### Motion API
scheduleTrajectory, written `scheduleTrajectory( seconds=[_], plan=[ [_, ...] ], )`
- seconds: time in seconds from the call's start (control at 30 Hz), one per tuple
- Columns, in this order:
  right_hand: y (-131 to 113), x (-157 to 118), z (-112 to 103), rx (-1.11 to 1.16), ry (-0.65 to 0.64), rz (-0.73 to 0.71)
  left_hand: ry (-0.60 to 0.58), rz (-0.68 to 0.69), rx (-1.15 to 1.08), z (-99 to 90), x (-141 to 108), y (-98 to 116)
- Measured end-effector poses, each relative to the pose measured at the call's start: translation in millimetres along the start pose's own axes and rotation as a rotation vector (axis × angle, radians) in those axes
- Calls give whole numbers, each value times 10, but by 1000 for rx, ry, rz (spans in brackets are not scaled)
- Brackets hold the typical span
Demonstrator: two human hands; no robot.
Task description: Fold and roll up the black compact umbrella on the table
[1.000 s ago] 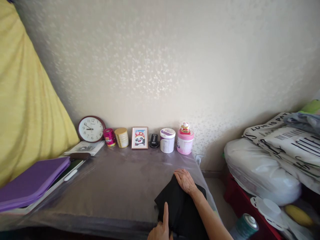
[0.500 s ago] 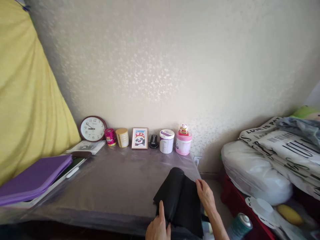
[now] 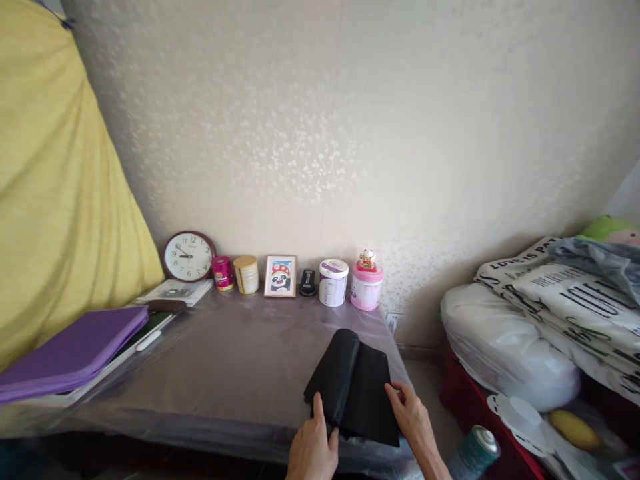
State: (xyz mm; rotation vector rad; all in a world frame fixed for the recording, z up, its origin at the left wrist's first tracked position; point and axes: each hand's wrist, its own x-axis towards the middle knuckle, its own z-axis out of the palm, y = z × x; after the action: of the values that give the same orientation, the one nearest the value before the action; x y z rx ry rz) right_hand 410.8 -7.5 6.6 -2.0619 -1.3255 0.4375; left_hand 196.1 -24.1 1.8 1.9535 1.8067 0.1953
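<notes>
A folded black sheet (image 3: 369, 393), thin and cloth-like or plastic (I cannot tell which), lies at the front right corner of the table (image 3: 235, 373). Its left part is a thicker, rounded fold, while the right part spreads out flat. My left hand (image 3: 315, 445) grips the lower left edge, index finger laid on top and thumb at the bottom of the fold. On the other side, my right hand (image 3: 411, 415) pinches the right edge between thumb and fingers.
Along the wall stand a clock (image 3: 189, 257), a pink can (image 3: 223, 273), a yellow-lidded can (image 3: 247, 275), a panda picture (image 3: 281, 276) and two tubs (image 3: 333, 283). Purple folders (image 3: 75, 350) lie left. A spray can (image 3: 475, 455) and red bin (image 3: 465, 393) are right, below table height.
My right hand has slid down along the sheet's right edge. The sheet's lower right part, which hung over the table's front, has come up and lies flatter. The left hand keeps its hold.
</notes>
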Motion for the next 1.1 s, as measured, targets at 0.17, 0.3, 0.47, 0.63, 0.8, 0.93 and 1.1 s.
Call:
scheduleTrajectory(
  seconds=[0.17,0.3,0.47,0.63,0.8,0.93,1.1],
  plan=[
    [-16,50,76,107,68,-52,1,-12,-30,-54,4,11],
    [-134,80,75,229,46,-103,-23,-19,-40,-112,-4,27],
    [-514,130,63,368,5,-176,-54,-18,-35,-165,-24,57],
    [-866,245,293,412,-87,-225,-68,-27,-2,-170,-41,104],
    [-1057,296,636,267,-189,-211,-93,-34,27,-147,-45,129],
    [-1128,282,771,96,-224,-245,-112,-15,32,-150,-36,137],
    [-1183,269,767,-69,-255,-304,-135,-19,29,-153,-22,112]
  ],
)
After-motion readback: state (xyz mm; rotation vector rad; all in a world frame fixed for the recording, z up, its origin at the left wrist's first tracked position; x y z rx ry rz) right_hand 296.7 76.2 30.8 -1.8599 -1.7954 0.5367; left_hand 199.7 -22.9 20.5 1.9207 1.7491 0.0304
